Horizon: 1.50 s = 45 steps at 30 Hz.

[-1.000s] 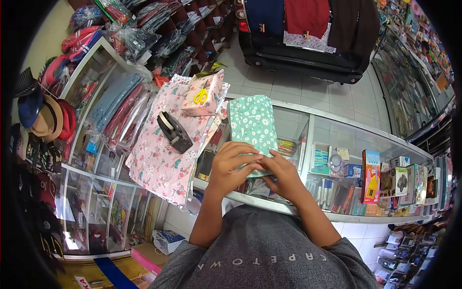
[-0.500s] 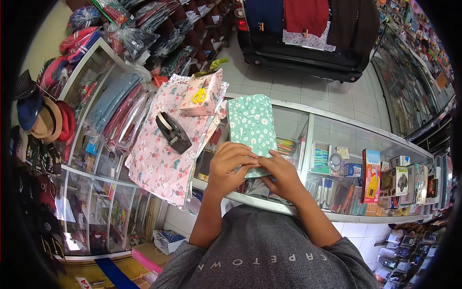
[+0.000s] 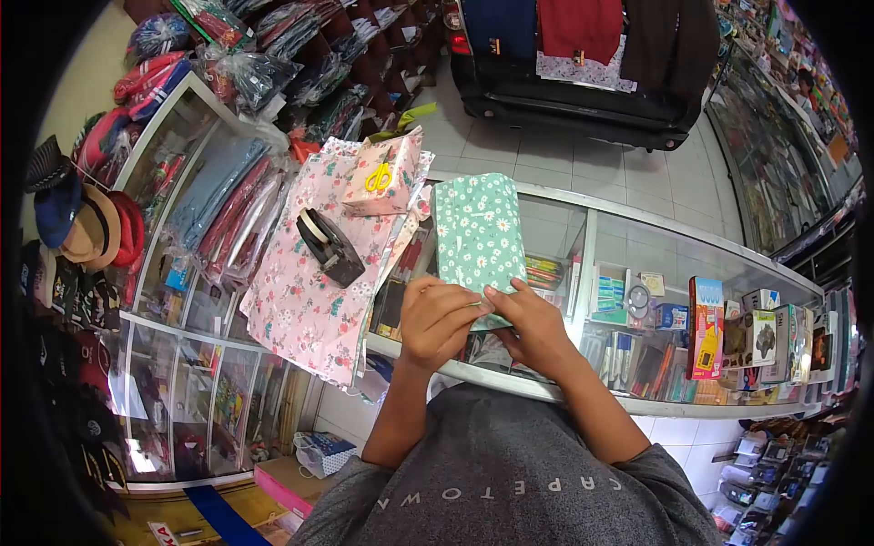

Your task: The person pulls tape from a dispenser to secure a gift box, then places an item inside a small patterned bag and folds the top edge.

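Both hands meet at the near end of a green parcel (image 3: 478, 238), a flat box wrapped in mint paper printed with white daisies, which lies lengthwise on a glass counter (image 3: 628, 238) pointing away from the person. Left hand (image 3: 439, 318) is curled over the parcel's near left corner, fingers bent and pressing the paper down. Right hand (image 3: 528, 323) grips the near right corner, thumb and fingers pinched on the paper fold, its fingertips touching those of the left hand. Grey sleeves and a grey shirt fill the bottom of the view. Just left of the parcel, a sheet of pink floral paper (image 3: 314, 273) is spread over the counter and hangs past its near edge. On that sheet sits a black tape dispenser (image 3: 329, 246), and farther back a pink box (image 3: 382, 177) with yellow scissors (image 3: 379, 176) lying on top. Under the glass, to the right of the hands, are pens, small boxes and stationery. At far left are hats (image 3: 91, 227) and bagged clothes on shelves. Beyond the counter is a tiled floor, then a dark rack (image 3: 574, 100) with hanging garments.
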{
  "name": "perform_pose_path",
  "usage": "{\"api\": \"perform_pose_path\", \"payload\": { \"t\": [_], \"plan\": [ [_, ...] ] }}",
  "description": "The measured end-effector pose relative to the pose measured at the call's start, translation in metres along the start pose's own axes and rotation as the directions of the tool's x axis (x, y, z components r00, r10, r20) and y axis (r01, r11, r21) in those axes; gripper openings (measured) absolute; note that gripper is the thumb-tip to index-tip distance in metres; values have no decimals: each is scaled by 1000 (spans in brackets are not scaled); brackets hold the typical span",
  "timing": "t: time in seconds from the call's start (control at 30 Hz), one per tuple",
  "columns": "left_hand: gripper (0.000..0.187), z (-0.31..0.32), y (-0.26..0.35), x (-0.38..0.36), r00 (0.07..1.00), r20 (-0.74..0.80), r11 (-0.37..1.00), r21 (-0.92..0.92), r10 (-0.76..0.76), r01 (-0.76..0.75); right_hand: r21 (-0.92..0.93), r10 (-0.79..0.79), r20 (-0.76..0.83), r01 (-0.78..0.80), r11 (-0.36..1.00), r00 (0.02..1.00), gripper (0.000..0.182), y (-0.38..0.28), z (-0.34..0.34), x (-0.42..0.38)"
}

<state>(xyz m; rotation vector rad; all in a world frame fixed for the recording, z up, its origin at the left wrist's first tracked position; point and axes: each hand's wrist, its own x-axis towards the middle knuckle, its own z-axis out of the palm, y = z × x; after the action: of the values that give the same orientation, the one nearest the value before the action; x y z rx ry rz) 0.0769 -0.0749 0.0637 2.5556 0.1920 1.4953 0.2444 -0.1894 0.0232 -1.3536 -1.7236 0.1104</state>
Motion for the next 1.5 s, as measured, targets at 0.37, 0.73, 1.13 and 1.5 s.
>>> {"api": "perform_pose_path", "payload": {
  "t": [0.37, 0.73, 1.13, 1.5],
  "plan": [
    [27, -1, -15, -11, 992, -115, 993, -103, 49, -61, -159, -93, -5, 91, 983, 996, 60, -7, -5, 7],
    [18, -20, -30, 0, 850, 61, 845, 89, 523, -527, -164, -120, -4, 118, 979, 993, 56, 1, -1, 4],
    [22, -47, -46, 31, 483, 330, 553, -163, 811, -817, -119, -134, 53, 140, 983, 990, 58, 8, -7, 1],
    [17, -32, -59, -2, 573, 310, 643, -208, 758, -737, 90, -155, 92, 147, 985, 984, 41, 22, -14, -5]
  ]
}}
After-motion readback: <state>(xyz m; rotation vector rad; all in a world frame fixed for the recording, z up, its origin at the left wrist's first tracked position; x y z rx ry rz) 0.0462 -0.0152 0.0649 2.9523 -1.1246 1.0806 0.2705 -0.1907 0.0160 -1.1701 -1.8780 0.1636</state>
